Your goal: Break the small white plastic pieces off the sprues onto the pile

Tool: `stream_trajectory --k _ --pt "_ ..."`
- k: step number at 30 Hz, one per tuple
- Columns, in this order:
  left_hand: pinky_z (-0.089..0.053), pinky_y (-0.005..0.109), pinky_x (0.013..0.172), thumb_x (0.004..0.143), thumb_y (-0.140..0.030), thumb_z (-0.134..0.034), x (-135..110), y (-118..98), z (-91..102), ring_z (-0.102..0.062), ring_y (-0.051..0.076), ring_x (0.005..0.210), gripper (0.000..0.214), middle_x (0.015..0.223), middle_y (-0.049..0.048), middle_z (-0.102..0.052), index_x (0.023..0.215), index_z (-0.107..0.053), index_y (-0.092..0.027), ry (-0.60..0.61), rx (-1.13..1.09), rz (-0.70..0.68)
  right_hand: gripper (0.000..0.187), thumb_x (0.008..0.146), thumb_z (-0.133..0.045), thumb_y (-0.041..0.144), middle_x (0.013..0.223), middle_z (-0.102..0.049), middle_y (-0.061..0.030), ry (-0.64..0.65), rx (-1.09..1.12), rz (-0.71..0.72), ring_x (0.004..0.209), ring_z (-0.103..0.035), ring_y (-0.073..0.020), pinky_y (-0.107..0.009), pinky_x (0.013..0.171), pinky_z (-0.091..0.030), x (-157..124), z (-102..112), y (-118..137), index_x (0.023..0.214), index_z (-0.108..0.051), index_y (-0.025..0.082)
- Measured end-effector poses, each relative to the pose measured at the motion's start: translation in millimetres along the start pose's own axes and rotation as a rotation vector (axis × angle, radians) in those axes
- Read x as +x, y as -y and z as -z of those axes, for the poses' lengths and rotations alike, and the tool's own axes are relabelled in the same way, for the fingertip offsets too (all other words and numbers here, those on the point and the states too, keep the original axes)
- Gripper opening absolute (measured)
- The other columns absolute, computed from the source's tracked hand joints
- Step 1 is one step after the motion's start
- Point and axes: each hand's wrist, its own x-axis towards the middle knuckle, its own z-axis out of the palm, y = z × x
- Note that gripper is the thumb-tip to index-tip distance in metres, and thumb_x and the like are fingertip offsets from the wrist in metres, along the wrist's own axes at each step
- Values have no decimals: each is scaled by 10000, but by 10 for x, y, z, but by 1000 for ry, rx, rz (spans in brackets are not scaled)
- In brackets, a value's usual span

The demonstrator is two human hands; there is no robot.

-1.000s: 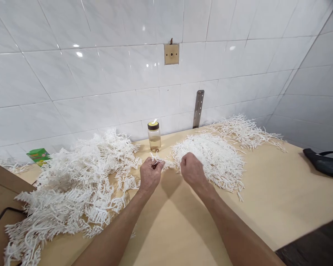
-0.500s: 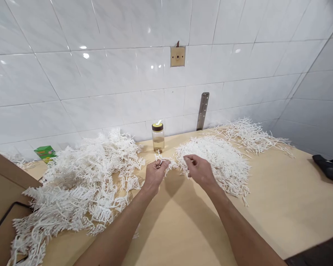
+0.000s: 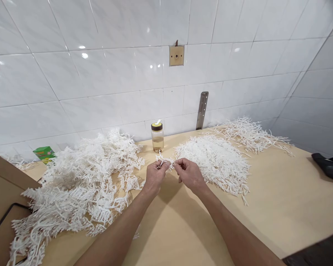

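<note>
My left hand [image 3: 154, 176] is closed in a pinch on a branched white strand [image 3: 161, 157], whose thin twigs stick out above the fingers. Close on its right, my right hand [image 3: 191, 175] pinches the right end of the same strand between thumb and forefinger. Beyond my right hand spreads a heap of short, loose white pieces [image 3: 219, 162]. To the left of my left hand lies a larger tangled pile of branched white strands [image 3: 80, 184]. What the strand is made of I cannot tell.
Behind my hands stands a jar [image 3: 157, 138] with a dark-rimmed yellow lid. A metal strip [image 3: 202, 111] leans on the tiled wall. More thin white strands [image 3: 252, 135] lie back right. A green packet [image 3: 44, 153] is back left; a black object [image 3: 329, 166] is far right.
My right hand has moved left, from the edge of the loose heap to the strand, and now pinches it. My left hand has stayed nearly in place with its grip.
</note>
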Motion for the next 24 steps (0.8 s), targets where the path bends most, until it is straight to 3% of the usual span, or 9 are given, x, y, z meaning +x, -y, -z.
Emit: stream_trajectory --k 8,12,15,17,19,22,24 --pt "-317 240 570 707 -340 -682 -6 85 11 -388 101 566 363 593 -29 -405 463 -472 -172 -79 321 -252 103 787 -517 202 722 -600 -53 -218 -502 306 629 -523 -167 -302 610 -411 -9 -77 -25 684 -511 210" --pt "-298 242 547 704 -396 -702 9 84 44 -364 95 547 404 577 -35 -385 474 -453 -176 -87 252 -216 126 804 -505 211 677 -583 -60 -430 -552 134 621 -530 -184 -320 614 -402 142 281 -113 677 -500 209" --pt "-225 232 483 699 -510 -712 26 63 54 -271 72 491 463 526 -61 -292 520 -441 -181 -30 108 -57 119 815 -568 303 725 -638 -82 -553 -461 -14 620 -579 -201 -354 656 -423 271 644 -200 773 -565 192" --pt "-174 224 453 675 -549 -731 27 35 45 -208 52 460 478 513 -78 -244 551 -452 -181 7 15 37 165 799 -601 332 783 -663 -97 -579 -434 -48 585 -593 -193 -349 627 -437 305 760 -219 848 -580 176" --pt "-152 215 436 651 -548 -753 22 11 32 -181 35 439 471 518 -85 -263 574 -475 -175 30 -56 74 221 791 -617 370 778 -664 -80 -497 -386 -60 522 -588 -171 -328 572 -442 279 724 -188 882 -605 169" --pt "-175 204 420 660 -530 -748 20 15 20 -213 26 417 429 536 -71 -383 606 -532 -164 42 -80 60 319 815 -594 482 644 -607 -13 -171 -195 -55 426 -546 -134 -288 479 -435 160 473 -71 868 -662 175" --pt "-216 204 421 680 -521 -733 24 45 21 -278 38 420 399 553 -48 -469 622 -576 -158 28 -27 10 376 815 -597 538 620 -580 5 -22 -21 -39 421 -518 -115 -267 440 -439 70 281 10 879 -677 176"
